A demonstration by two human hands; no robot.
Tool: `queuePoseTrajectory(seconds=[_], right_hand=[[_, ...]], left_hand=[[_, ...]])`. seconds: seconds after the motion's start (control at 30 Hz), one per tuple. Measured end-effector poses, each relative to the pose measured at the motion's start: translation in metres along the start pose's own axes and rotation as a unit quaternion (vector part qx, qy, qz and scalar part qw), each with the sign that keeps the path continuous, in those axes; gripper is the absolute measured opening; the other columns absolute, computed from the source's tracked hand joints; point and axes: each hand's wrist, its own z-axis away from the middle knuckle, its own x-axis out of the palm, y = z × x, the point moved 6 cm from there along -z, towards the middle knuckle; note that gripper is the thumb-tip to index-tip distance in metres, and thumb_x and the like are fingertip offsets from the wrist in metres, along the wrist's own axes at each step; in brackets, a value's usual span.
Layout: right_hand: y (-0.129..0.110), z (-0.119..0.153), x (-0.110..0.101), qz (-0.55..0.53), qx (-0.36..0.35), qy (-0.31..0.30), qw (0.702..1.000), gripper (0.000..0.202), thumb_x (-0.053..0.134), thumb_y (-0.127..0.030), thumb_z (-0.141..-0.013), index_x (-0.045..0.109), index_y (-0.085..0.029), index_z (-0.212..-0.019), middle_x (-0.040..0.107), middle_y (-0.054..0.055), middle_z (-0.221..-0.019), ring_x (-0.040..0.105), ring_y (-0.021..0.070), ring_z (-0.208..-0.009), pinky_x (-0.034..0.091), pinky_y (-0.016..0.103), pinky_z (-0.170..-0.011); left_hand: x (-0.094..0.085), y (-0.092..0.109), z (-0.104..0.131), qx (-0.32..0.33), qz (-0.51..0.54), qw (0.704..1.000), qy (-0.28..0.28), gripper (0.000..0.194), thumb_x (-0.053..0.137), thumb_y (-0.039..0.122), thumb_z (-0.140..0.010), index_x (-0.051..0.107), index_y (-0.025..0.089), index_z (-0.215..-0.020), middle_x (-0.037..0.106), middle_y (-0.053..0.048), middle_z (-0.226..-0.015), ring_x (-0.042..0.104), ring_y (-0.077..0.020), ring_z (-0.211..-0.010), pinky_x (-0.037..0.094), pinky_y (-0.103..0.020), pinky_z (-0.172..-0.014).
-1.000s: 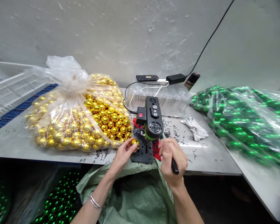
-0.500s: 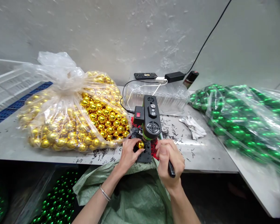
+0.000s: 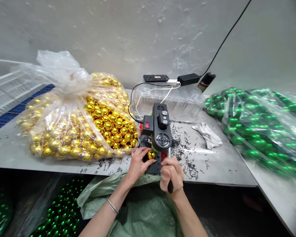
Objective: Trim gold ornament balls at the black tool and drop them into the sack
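Gold and shiny, one small ball (image 3: 151,155) is pinched between the thumb and fingers of the left hand (image 3: 139,164), right by the front edge of the rounded black head on this little bench machine (image 3: 162,128) and above its dark base plate (image 3: 154,168). Can't really tell from this angle if the ball touches the plate or the head. Right hand (image 3: 173,177) is wrapped in a fist around a lever, with its black handle end (image 3: 170,187) poking out the bottom. Left wrist has a silver bracelet (image 3: 112,205) on it, fwiw. Just left of the machine there's a big clear bag (image 3: 74,138) stuffed with more gold balls, knotted on top and open on the side facing the machine. Off to the right sits another clear bag (image 3: 259,121), this one full of green balls, with white gloves (image 3: 208,135) lying between it and the machine. Black scraps (image 3: 191,168) are scattered all over the grey tabletop (image 3: 227,174), plus something red mostly hidden behind the machine. Behind it, a power adapter (image 3: 188,79) rests on clear plastic packaging (image 3: 172,107). Below the table edge, a green sack (image 3: 148,214) gapes under both forearms.
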Motion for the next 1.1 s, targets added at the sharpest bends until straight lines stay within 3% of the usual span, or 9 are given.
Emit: queuePoseTrajectory(seconds=[0.2,0.4,0.53,0.63,0.77,0.83,0.93,1.0,1.1], right_hand=[[0.013,0.02,0.008,0.001,0.013,0.076,0.997,0.025,0.037,-0.02,-0.096,0.049,-0.021,-0.074,0.054,0.002,-0.076,0.051,0.0139,-0.065,0.048,0.037,-0.071],[0.004,0.01,0.01,0.013,-0.031,0.02,0.999,0.025,0.036,-0.018,-0.096,0.048,-0.021,-0.074,0.052,0.001,-0.075,0.052,0.0142,-0.067,0.048,0.033,-0.067],[-0.008,-0.023,-0.006,-0.027,0.04,0.01,0.999,0.026,0.037,-0.011,-0.094,0.046,-0.02,-0.071,0.052,0.001,-0.075,0.052,0.013,-0.066,0.043,0.028,-0.06],[-0.015,-0.049,-0.016,-0.037,0.112,-0.015,0.993,0.027,0.041,-0.009,-0.093,0.045,-0.021,-0.068,0.053,0.001,-0.073,0.055,0.0139,-0.071,0.043,0.029,-0.063],[-0.021,-0.059,-0.019,-0.042,0.11,-0.018,0.993,0.028,0.042,-0.009,-0.093,0.046,-0.021,-0.067,0.052,0.001,-0.069,0.055,0.0146,-0.069,0.042,0.029,-0.063],[-0.02,-0.053,-0.017,-0.04,0.105,-0.001,0.994,0.028,0.042,-0.009,-0.092,0.046,-0.021,-0.067,0.051,0.0,-0.068,0.055,0.0152,-0.069,0.042,0.03,-0.062],[-0.017,-0.044,-0.013,-0.037,0.103,0.015,0.994,0.029,0.041,-0.009,-0.092,0.046,-0.021,-0.066,0.051,0.001,-0.068,0.055,0.0156,-0.069,0.041,0.03,-0.061],[-0.016,-0.041,-0.012,-0.037,0.1,0.019,0.994,0.028,0.041,-0.008,-0.091,0.046,-0.021,-0.067,0.051,0.001,-0.068,0.055,0.0156,-0.069,0.041,0.03,-0.061],[-0.017,-0.042,-0.012,-0.032,0.092,0.02,0.995,0.028,0.041,-0.007,-0.091,0.046,-0.021,-0.068,0.051,0.001,-0.068,0.054,0.015,-0.069,0.041,0.029,-0.06]], left_hand=[[0.0,0.0,0.0,-0.003,0.002,1.0,0.004,0.032,0.075,0.03,-0.08,0.071,0.022,-0.11,0.069,-0.009,-0.11,0.062,-0.0275,-0.106,0.045,-0.045,-0.096],[0.0,0.0,-0.004,0.002,0.01,1.0,0.003,0.032,0.075,0.03,-0.079,0.07,0.022,-0.111,0.07,-0.009,-0.111,0.063,-0.027,-0.106,0.045,-0.047,-0.099],[-0.002,0.004,-0.003,0.009,0.015,1.0,0.004,0.032,0.072,0.028,-0.081,0.069,0.02,-0.112,0.07,-0.01,-0.112,0.063,-0.028,-0.106,0.045,-0.049,-0.098],[-0.01,0.013,0.017,0.064,0.023,0.998,-0.014,0.033,0.062,0.023,-0.087,0.064,0.019,-0.119,0.068,-0.013,-0.118,0.061,-0.0279,-0.112,0.045,-0.051,-0.101],[-0.032,0.029,0.057,0.159,-0.012,0.984,-0.083,0.057,0.057,0.022,-0.086,0.046,0.019,-0.143,0.05,-0.018,-0.145,0.046,-0.0303,-0.135,0.04,-0.052,-0.11],[-0.048,0.035,0.062,0.195,-0.016,0.977,-0.08,0.061,0.051,0.02,-0.088,0.04,0.02,-0.148,0.049,-0.018,-0.147,0.046,-0.029,-0.135,0.042,-0.05,-0.109],[-0.079,0.034,0.033,0.189,-0.035,0.98,0.041,0.047,0.04,0.013,-0.093,0.052,0.021,-0.137,0.064,-0.014,-0.127,0.058,-0.0249,-0.119,0.048,-0.045,-0.101],[-0.093,0.023,0.001,0.107,-0.103,0.98,0.131,0.034,0.043,0.018,-0.095,0.061,0.019,-0.124,0.067,-0.013,-0.115,0.061,-0.0264,-0.109,0.049,-0.045,-0.096],[-0.092,0.003,-0.038,-0.001,-0.223,0.968,0.117,0.022,0.056,0.027,-0.093,0.067,0.015,-0.108,0.067,-0.012,-0.098,0.06,-0.03,-0.097,0.049,-0.043,-0.088]])
